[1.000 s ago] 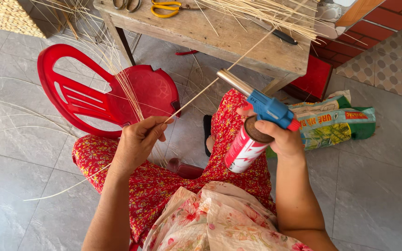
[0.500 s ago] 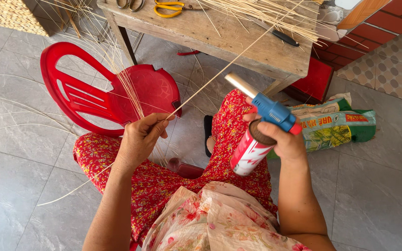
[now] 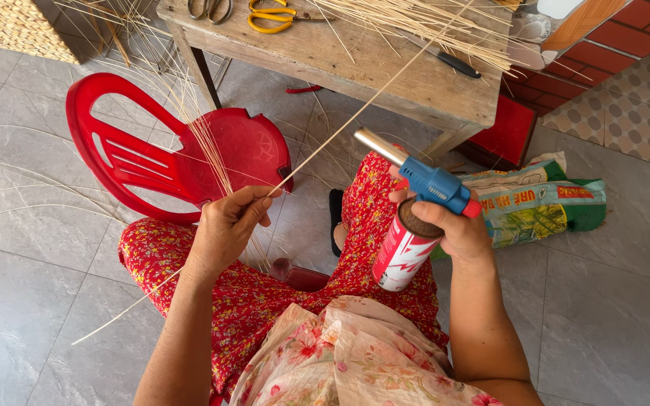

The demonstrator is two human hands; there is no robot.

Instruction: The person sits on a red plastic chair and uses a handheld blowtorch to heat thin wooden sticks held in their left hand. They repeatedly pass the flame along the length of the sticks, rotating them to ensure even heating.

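Since half a second ago almost nothing has shifted: the torch nozzle sits a touch closer to the strand, and both hands hold the same posture. Left hand (image 3: 227,225), grip pinched shut on a thin pale reed strand (image 3: 355,113), which runs from the fingertips up and away across the worktop edge, with its tail trailing down past the wrist toward the floor. Right hand (image 3: 457,229), grip wrapped tight round the neck of a gas torch (image 3: 423,180): blue head, metal nozzle aimed up-left, red-and-white canister (image 3: 400,256) hanging below over the lap. Nozzle tip is just beside the strand, not touching; no flame that I can make out. Judgement: this is the lining-up step, strand held taut and torch brought to it. Next move calls for keeping the strand tensioned and steady, and passing the nozzle along it without dwelling in one spot. Risk: the loose reeds all around are near the nozzle line. Beyond the knees, a red plastic chair (image 3: 167,158) lies tipped on the grey tile floor (image 3: 24,248) with more strands draped over it. To the right, a printed sack (image 3: 543,203). Farther off, the wooden worktop (image 3: 325,53) carries a bundle of reeds (image 3: 423,26), yellow-handled scissors (image 3: 276,15), a second pair (image 3: 208,7) and a dark-handled knife (image 3: 457,64). Woven basket (image 3: 16,30) at far left.
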